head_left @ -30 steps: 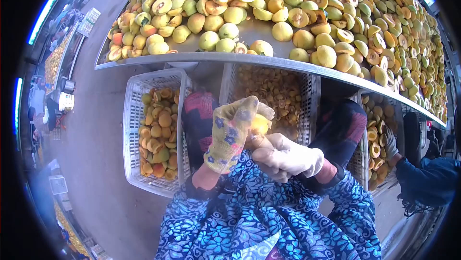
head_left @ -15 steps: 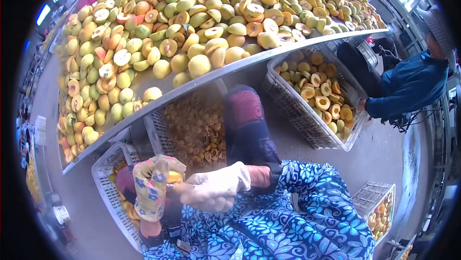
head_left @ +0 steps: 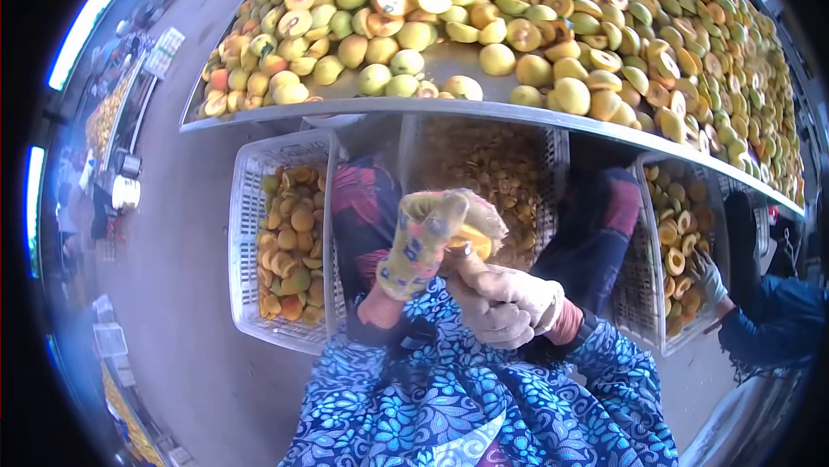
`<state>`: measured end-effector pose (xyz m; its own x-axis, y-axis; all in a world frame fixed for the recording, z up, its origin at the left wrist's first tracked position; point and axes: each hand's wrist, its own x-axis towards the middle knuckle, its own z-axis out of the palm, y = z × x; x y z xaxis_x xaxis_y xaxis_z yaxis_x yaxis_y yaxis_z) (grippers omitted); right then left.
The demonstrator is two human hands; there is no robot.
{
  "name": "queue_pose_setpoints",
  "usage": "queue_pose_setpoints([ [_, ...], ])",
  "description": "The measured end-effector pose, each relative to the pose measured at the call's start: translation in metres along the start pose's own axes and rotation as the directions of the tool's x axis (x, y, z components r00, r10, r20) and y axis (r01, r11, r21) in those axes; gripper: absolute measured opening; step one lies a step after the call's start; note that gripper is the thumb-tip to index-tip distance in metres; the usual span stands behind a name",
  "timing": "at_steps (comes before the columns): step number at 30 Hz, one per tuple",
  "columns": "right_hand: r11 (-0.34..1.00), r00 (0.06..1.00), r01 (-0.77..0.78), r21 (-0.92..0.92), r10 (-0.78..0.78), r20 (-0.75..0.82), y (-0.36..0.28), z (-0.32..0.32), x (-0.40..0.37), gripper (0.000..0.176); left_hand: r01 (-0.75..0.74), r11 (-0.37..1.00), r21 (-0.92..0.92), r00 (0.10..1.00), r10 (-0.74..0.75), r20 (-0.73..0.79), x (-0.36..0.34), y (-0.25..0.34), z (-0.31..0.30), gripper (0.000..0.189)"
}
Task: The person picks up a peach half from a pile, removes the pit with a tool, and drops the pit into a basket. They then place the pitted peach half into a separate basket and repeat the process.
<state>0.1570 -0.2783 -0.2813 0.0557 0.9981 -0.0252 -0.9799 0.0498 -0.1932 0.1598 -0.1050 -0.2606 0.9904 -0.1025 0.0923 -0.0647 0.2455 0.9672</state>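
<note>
My left hand (head_left: pixel 427 238), in a yellowish glove with a floral print, is closed around a yellow fruit piece (head_left: pixel 475 241) in front of my lap. Against that piece from the lower right is my right hand (head_left: pixel 505 299), in a whitish glove, its fingers curled. Whatever my right hand grips is hidden by its fingers. Beneath both hands, between my knees, lies a crate (head_left: pixel 557 160) of small brownish scraps.
A metal table (head_left: pixel 380 105) heaped with whole and halved fruit spans the top. One fruit crate (head_left: pixel 244 234) stands at left, another (head_left: pixel 646 273) at right. A co-worker's gloved hand (head_left: pixel 708 280) reaches into the right crate.
The view has swung left, so my hands and lap appear further right and the left crate shows fully. My hands are still together at the fruit piece. The co-worker's hand now reaches over the crate's fruit.
</note>
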Motion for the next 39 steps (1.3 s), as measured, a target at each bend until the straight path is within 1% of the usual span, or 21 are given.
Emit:
queue_pose_setpoints([
  [3,0.997,0.992,-0.068,-0.034,0.064,-0.108,-0.011,-0.009,0.002,0.036,0.000,0.975,-0.222,1.000,-0.001,-0.004,0.004,-0.018,-0.012,0.052],
  [5,0.917,0.910,-0.219,-0.333,0.069,-0.410,-0.027,0.001,0.008,0.034,-0.014,0.976,-0.219,0.991,-0.016,-0.134,0.007,-0.023,-0.016,0.051],
  [8,0.891,0.862,-0.307,-0.334,0.112,-0.494,-0.039,0.002,0.021,0.035,0.103,0.955,-0.278,0.986,-0.135,-0.096,0.015,-0.031,-0.030,0.048],
  [10,0.991,0.965,-0.124,0.045,0.131,-0.228,-0.039,-0.010,0.030,0.038,0.071,0.949,-0.306,0.981,-0.123,-0.151,0.018,-0.028,-0.036,0.048],
  [13,0.997,0.993,0.002,0.074,0.006,-0.115,-0.032,-0.020,0.047,0.040,-0.077,0.932,-0.355,0.975,-0.003,-0.221,0.026,-0.015,-0.036,0.049],
  [16,0.998,0.991,0.068,-0.005,-0.069,-0.118,-0.030,-0.030,0.060,0.041,0.028,0.863,-0.504,0.915,-0.225,-0.334,0.026,-0.003,-0.044,0.049],
  [23,0.956,0.991,0.128,0.263,-0.136,0.010,-0.025,-0.019,0.082,0.035,0.114,0.944,-0.310,0.929,-0.212,-0.304,0.032,0.014,-0.062,0.045],
  [24,0.925,0.861,0.272,0.264,-0.111,-0.497,-0.022,-0.004,0.083,0.030,0.111,0.937,-0.330,0.919,-0.224,-0.325,0.032,0.013,-0.062,0.043],
  [25,0.898,0.499,0.398,0.189,-0.039,-0.866,-0.020,0.004,0.084,0.026,0.107,0.931,-0.349,0.909,-0.234,-0.345,0.032,0.013,-0.062,0.042],
  [26,0.960,0.922,0.248,0.131,-0.193,-0.335,-0.028,-0.005,0.082,0.020,0.085,0.756,-0.649,0.872,-0.372,-0.318,0.033,-0.008,-0.063,0.043],
  [27,0.987,0.921,0.162,-0.017,-0.145,0.362,-0.038,-0.015,0.077,0.016,-0.012,0.626,-0.780,0.905,-0.325,-0.274,0.030,-0.021,-0.079,0.046],
  [28,0.931,0.933,0.360,-0.063,-0.359,0.017,-0.034,-0.010,0.067,0.015,-0.082,0.464,-0.882,0.936,-0.267,-0.228,0.024,-0.019,-0.098,0.048],
  [29,0.833,0.775,0.524,-0.176,-0.553,-0.305,-0.033,-0.004,0.058,0.020,-0.179,0.695,-0.697,0.867,-0.223,-0.445,0.010,-0.010,-0.117,0.050],
  [30,0.897,0.870,0.302,-0.322,-0.398,-0.293,-0.056,0.001,0.057,0.015,-0.164,0.896,-0.413,0.774,-0.143,-0.617,-0.008,0.002,-0.142,0.051],
  [31,0.828,0.767,-0.014,-0.561,-0.351,-0.537,-0.062,-0.028,0.047,0.018,-0.074,0.987,-0.145,0.687,-0.055,-0.725,-0.023,0.027,-0.152,0.050],
  [32,0.117,0.683,-0.445,-0.888,-0.597,-0.421,-0.051,-0.054,0.044,0.020,0.032,0.998,0.063,0.652,0.027,-0.757,-0.037,0.037,-0.174,0.049],
  [33,-0.609,0.715,-0.667,-0.428,-0.685,-0.140,-0.037,-0.075,0.041,0.023,0.084,0.979,0.185,0.683,0.078,-0.726,-0.055,0.040,-0.198,0.044],
  [34,-0.501,0.651,-0.737,-0.454,-0.706,-0.278,-0.030,-0.088,0.037,0.028,0.251,0.850,0.464,0.715,0.161,-0.681,-0.067,0.046,-0.223,0.038],
  [35,-0.371,0.627,-0.696,-0.614,-0.731,-0.269,-0.024,-0.087,0.034,0.028,0.395,0.804,0.444,0.744,0.004,-0.669,-0.086,0.037,-0.264,0.031],
  [37,-0.200,0.485,-0.729,-0.655,-0.826,-0.287,-0.015,-0.071,0.049,0.025,0.485,0.050,0.873,0.863,0.132,-0.487,-0.083,0.070,-0.261,0.035],
  [39,-0.239,0.594,-0.699,-0.674,-0.719,-0.361,-0.010,-0.090,0.047,0.022,0.433,-0.100,0.896,0.883,0.246,-0.399,-0.064,0.081,-0.266,0.038],
])
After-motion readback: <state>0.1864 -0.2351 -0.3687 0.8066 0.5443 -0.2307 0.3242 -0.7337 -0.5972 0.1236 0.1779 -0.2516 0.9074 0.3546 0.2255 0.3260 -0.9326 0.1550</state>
